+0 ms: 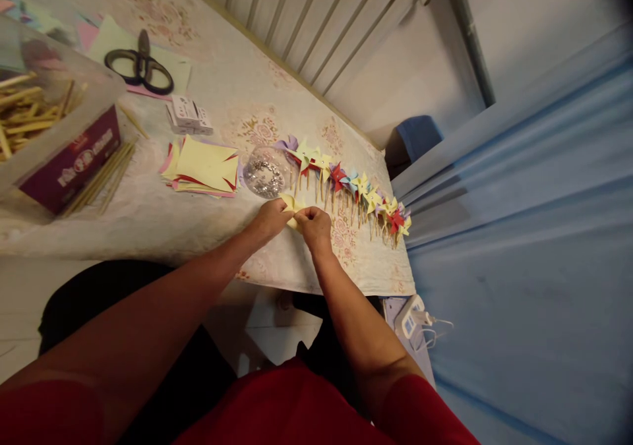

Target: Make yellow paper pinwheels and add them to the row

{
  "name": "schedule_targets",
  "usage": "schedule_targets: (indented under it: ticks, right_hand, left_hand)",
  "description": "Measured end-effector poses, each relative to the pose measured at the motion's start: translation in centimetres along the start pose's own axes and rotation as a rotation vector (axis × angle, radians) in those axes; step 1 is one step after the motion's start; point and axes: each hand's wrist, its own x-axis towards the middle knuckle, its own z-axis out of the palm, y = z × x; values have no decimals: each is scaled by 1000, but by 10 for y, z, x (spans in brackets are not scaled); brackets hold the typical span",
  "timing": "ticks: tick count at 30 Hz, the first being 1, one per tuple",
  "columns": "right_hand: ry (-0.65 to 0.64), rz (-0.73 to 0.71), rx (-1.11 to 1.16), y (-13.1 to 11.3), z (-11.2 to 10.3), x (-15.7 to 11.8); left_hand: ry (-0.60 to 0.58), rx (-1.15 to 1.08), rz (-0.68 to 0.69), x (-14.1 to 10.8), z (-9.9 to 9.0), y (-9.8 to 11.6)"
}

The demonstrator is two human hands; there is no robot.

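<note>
Between my two hands is a yellow paper pinwheel (293, 204), partly folded and partly hidden by my fingers. My left hand (271, 219) pinches its left side, and my right hand (315, 226) grips the right side with thumb and fingertips. Just beyond them sits a clear round dish (267, 172) of small shiny metal pieces. A stack of cut paper squares (206, 165), yellow on top, lies left of the dish. Finished-looking pinwheels (363, 184) on thin sticks stretch in a row to the right.
At left stands a plastic bin (101, 95) holding sticks, with more loose sticks (101, 178) beside it. Black-handled scissors (139, 69) rest on paper sheets near small white boxes (188, 115). A blue curtain (519, 234) hangs at right, by a power strip (410, 316).
</note>
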Motion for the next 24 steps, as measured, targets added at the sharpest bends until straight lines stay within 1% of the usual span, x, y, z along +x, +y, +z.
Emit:
schedule_targets:
  ticks: [3, 5, 6, 9, 11, 14, 17, 24]
  right_hand:
    - [121, -23, -12, 1, -6, -1]
    - [147, -5, 42, 3, -10, -1]
    - [122, 16, 93, 5, -10, -2]
    - [-13, 73, 261, 10, -10, -4]
    - [-54, 70, 311, 12, -9, -5]
    - [-45, 44, 321, 15, -7, -6]
    - [-39, 47, 332, 15, -5, -6]
    - [-92, 82, 397, 7, -8, -5]
  left_hand:
    - [-19, -79, -4, -1, 1, 2]
    - [-16, -146, -10, -1, 2, 3]
    - [-17, -180, -14, -2, 2, 4]
    - [-25, -254, -17, -4, 3, 5]
    - [-17, -256, -24, -5, 4, 5]
    - [6, -234, -38, -6, 5, 6]
    - [12, -215, -28, -7, 5, 7]
    - [17, -319, -57, -8, 6, 8]
